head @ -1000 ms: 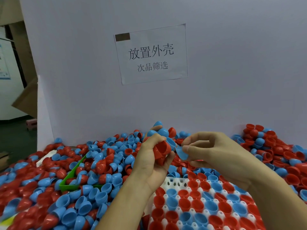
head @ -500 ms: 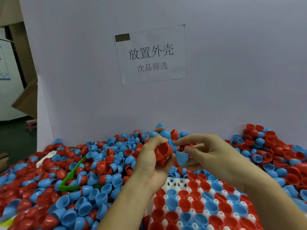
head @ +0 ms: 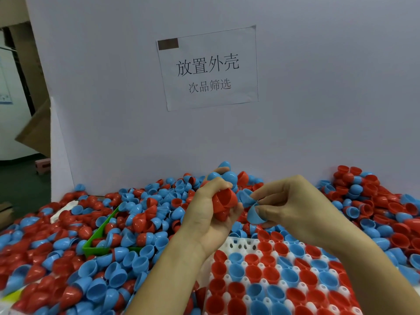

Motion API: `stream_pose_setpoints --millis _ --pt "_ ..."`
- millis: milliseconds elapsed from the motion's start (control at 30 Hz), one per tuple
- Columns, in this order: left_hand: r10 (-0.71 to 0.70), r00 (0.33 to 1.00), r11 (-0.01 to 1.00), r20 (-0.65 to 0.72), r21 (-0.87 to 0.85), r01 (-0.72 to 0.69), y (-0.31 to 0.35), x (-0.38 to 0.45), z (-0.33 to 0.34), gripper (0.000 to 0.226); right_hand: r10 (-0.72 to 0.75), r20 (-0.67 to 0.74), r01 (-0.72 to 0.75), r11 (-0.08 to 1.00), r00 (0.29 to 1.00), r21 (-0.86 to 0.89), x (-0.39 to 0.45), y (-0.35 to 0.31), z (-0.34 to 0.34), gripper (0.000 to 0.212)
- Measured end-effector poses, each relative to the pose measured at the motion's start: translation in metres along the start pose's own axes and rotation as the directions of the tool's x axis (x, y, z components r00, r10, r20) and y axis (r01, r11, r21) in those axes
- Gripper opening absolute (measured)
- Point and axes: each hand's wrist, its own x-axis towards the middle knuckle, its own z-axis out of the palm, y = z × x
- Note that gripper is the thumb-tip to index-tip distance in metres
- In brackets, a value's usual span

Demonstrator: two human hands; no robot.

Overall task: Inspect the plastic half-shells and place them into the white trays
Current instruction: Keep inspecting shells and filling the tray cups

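The white tray (head: 241, 244) at 5 o'clock is nearly full of shells, while the left hand (head: 211, 214) is closed around red shells (head: 223, 200), the right hand (head: 293, 204) pinches a blue shell (head: 254, 215), and a big pile (head: 91, 235) remains.

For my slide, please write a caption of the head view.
Left hand holds red half-shells; right hand pinches a blue half-shell above the white tray.
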Motion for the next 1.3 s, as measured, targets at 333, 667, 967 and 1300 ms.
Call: stream_pose_setpoints --millis 333,667,967,1300 --pt "0.076 0.992 0.992 -0.099 -0.097 -0.086 0.031 0.005 -0.019 0.023 0.102 -0.086 -0.125 0.941 0.991 -0.314 0.029 0.021 -0.002 0.019" --pt "0.084 0.993 0.983 -0.077 -0.157 -0.095 0.038 0.001 -0.019 0.025 0.213 0.166 -0.026 0.685 0.963 -0.728 0.066 0.055 0.052 0.02" --pt "0.09 0.994 0.979 -0.068 -0.178 -0.101 0.04 0.002 -0.02 0.022 0.2 0.243 0.072 0.614 0.949 -0.786 0.065 0.071 0.068 0.016" --pt "0.06 0.996 0.979 -0.068 -0.192 -0.072 0.036 0.007 -0.017 0.022 0.196 0.26 0.072 0.653 0.945 -0.754 0.063 0.069 0.061 0.016"
